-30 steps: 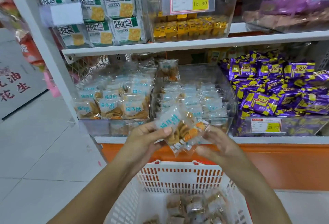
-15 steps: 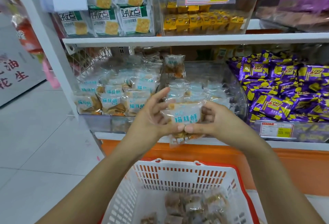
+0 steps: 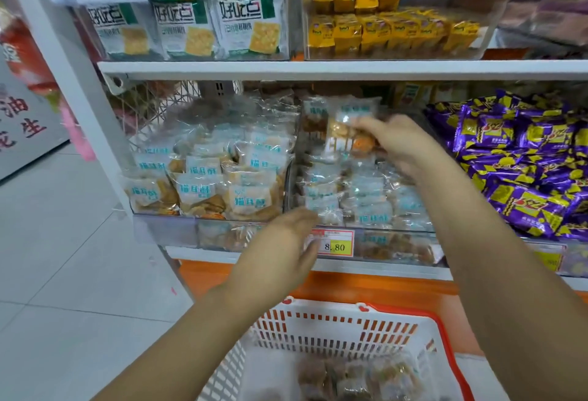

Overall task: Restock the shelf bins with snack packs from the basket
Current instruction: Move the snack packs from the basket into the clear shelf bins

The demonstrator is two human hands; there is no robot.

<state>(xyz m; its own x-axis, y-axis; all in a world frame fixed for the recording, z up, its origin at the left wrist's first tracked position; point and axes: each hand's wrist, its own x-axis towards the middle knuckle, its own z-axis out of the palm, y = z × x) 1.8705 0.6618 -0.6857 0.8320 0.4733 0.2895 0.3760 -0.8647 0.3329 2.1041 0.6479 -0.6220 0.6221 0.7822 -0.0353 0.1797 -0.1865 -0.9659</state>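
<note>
While your right hand (image 3: 397, 142) pinches the snack pack (image 3: 345, 127) over the back part of the middle bin (image 3: 397, 248), you can see its clear wrapper, a white label with teal letters, and golden and orange pieces inside. Half a second ago both hands held it in front of this bin; now your left hand (image 3: 283, 251) has let go and hangs with loose fingers before the bin's front wall.

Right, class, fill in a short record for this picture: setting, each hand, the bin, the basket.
setting: shop shelf with clear bins of snacks
right hand: grips a snack pack above the middle bin
left hand: open, empty, in front of the price tag
basket: white, red-rimmed, below the hands, more packs inside
</note>
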